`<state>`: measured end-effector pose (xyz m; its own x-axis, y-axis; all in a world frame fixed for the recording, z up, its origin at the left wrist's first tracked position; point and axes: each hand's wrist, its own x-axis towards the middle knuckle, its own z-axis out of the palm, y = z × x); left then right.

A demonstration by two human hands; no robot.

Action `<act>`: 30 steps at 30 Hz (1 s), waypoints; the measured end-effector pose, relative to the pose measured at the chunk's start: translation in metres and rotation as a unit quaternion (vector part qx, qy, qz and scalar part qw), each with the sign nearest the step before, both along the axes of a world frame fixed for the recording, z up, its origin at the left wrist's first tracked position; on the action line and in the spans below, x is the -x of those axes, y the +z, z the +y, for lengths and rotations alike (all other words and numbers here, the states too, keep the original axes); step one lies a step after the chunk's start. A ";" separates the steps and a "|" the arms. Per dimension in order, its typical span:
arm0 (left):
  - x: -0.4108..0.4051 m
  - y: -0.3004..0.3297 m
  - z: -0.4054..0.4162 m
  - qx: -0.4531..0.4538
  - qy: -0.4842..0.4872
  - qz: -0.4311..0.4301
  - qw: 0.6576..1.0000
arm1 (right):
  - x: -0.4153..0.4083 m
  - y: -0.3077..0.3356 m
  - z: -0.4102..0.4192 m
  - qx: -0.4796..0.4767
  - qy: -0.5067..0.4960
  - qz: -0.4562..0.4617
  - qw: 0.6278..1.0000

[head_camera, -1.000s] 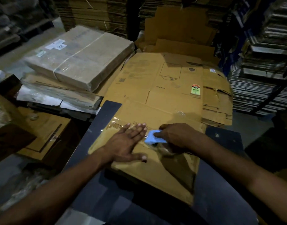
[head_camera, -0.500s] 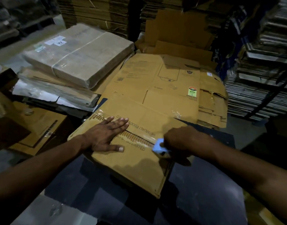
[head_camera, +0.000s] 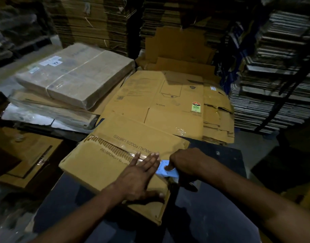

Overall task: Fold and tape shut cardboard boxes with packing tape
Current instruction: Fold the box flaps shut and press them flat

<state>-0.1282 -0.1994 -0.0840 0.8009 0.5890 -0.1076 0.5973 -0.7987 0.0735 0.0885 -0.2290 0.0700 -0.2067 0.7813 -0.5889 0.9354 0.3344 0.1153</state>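
A flattened brown cardboard box (head_camera: pixel 101 165) lies on a dark table (head_camera: pixel 212 207), its seam running from upper left to lower right with clear tape over it. My left hand (head_camera: pixel 142 176) presses flat on the box beside the seam, fingers straight. My right hand (head_camera: pixel 185 163) grips a blue tape dispenser (head_camera: pixel 165 171) at the box's right edge, just right of my left fingertips. The dispenser's lower part is hidden under my hand.
A stack of flat printed cartons (head_camera: pixel 168 102) lies beyond the box. A strapped bundle (head_camera: pixel 75 74) sits at the left on wrapped sheets. Another carton (head_camera: pixel 28 155) is low at the left. Tall piles of cardboard (head_camera: pixel 273 76) stand at the back and right.
My left hand has slid right along the seam towards the dispenser. The right hand with the dispenser has stayed at the box's right edge. The view has shifted slightly.
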 end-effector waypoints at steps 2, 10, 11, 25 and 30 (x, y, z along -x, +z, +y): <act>0.006 0.000 0.006 0.001 -0.005 -0.004 1.000 | -0.003 -0.001 0.000 0.009 -0.001 -0.006 1.000; 0.008 -0.001 0.009 0.009 -0.003 0.010 1.000 | -0.045 0.003 -0.026 0.027 -0.089 0.010 0.996; 0.006 0.003 0.007 0.007 0.004 0.018 1.000 | -0.048 0.001 -0.028 0.023 -0.095 0.014 0.995; -0.060 -0.016 -0.038 -0.016 0.045 0.028 0.998 | -0.086 0.003 -0.068 0.000 -0.149 0.081 0.985; -0.059 -0.015 -0.037 -0.002 0.054 0.027 0.998 | -0.106 0.012 -0.093 0.015 -0.187 0.072 0.980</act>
